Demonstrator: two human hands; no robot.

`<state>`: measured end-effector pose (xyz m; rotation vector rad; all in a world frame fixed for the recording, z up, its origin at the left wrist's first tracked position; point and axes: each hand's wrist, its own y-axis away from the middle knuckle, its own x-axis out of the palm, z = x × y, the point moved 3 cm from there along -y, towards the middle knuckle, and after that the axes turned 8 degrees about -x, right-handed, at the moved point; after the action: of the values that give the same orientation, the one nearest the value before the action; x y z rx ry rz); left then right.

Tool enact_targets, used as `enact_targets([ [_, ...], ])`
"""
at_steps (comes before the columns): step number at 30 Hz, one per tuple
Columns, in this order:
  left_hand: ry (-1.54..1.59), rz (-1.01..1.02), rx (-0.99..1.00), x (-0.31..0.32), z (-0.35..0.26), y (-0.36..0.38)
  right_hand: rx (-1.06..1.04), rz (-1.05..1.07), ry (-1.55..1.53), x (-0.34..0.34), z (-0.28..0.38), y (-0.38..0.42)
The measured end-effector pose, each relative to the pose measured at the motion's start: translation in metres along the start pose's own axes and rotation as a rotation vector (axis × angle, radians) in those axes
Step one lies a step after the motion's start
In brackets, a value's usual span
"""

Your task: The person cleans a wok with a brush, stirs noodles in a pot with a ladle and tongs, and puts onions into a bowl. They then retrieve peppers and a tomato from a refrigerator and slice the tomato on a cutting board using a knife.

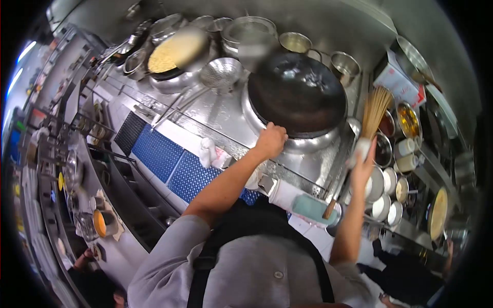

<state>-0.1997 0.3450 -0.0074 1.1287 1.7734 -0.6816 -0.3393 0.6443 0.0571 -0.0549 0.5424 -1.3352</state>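
Note:
My left hand (pixel 272 139) is closed at the near rim of a large dark wok (pixel 298 97), which rests on a round metal burner ring (pixel 313 143). What its fingers pinch there is partly hidden. To the right of the wok, my right hand (pixel 363 163) is wrapped round the white-bound handle of a bamboo brush (pixel 376 110), its bristles pointing up and away. A ladle (pixel 354 126) lies between the wok and the brush. At the back left, a second wok holds yellow food (pixel 164 55), with a blurred pale shape over it.
A wire strainer (pixel 221 73) lies left of the wok. Metal pots (pixel 295 43) line the back. Bowls (pixel 380 208), sauce pans (pixel 408 119) and bottles (pixel 406 163) stand at the right. Other people (pixel 405 274) are at the lower right and lower left.

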Motion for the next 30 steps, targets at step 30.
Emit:
enact_targets([
  [30,0.352,0.184,-0.891,0.077,0.450,0.495,0.132,-0.014,0.786,-0.018,-0.148,0.087],
])
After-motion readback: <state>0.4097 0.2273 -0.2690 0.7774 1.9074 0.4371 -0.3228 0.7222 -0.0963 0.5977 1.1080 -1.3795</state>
